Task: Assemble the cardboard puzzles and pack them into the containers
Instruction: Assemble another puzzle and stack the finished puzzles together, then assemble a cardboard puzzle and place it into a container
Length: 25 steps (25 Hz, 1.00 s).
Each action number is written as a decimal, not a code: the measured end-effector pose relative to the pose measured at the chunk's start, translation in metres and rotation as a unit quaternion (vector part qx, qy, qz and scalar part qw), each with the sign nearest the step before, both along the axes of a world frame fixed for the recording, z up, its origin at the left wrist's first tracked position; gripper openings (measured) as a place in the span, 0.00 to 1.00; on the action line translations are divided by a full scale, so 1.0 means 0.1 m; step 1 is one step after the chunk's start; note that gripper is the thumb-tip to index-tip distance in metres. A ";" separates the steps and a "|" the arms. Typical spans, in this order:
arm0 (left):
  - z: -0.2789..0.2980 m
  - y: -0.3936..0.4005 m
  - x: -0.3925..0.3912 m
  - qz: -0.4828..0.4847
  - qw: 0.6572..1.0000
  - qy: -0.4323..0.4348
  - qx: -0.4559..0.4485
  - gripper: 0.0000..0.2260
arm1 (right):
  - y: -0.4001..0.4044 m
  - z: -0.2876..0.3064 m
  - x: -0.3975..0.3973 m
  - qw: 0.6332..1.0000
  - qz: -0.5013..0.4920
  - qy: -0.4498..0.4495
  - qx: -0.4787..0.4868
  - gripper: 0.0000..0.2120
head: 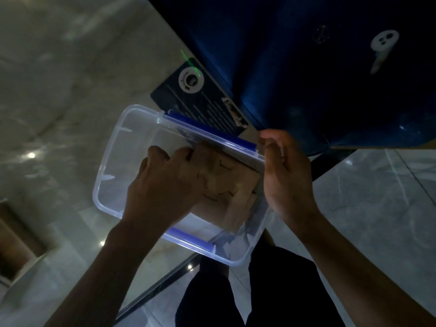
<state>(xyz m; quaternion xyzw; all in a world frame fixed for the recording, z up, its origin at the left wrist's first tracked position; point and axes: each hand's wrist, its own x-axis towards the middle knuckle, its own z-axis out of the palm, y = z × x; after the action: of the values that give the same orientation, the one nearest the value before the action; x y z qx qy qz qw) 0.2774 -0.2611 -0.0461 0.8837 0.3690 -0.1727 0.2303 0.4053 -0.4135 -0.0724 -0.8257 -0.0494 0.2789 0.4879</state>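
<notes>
The assembled brown cardboard puzzle [224,182] sits inside the clear plastic container with blue clip latches [111,161], toward its right end. The left hand [165,185] presses on it, fingers bent over its top left edge. The right hand [285,175] rests against the container's right wall; I can't tell how its fingers lie. Light, thin, interlocked pieces likely separate if bent, so it's best supported flat from the edges.

One clear plastic container [113,161] with two blue latches [207,131] — one on each long side. One assembled cardboard puzzle [224,182] inside it. Two hands [165,185] — one dark printed card [200,102].
</notes>
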 end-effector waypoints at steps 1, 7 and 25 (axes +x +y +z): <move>-0.01 0.01 0.03 -0.004 1.000 0.018 0.016 0.23 | 0.00 0.00 0.00 1.000 0.000 0.000 0.001 0.09; 0.03 -0.09 0.02 -0.053 0.994 -0.047 0.084 0.12 | -0.01 -0.03 0.00 1.000 0.008 -0.003 -0.010 0.10; -0.19 -0.38 0.01 0.120 0.992 -0.034 0.032 0.30 | 0.02 0.04 0.03 0.998 0.047 -0.019 -0.036 0.14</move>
<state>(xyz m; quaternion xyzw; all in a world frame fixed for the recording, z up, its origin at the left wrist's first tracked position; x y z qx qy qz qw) 0.2787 -0.2988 -0.0651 0.8452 0.4696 -0.1020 0.2338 0.4080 -0.4111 -0.0685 -0.8445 -0.0876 0.2877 0.4432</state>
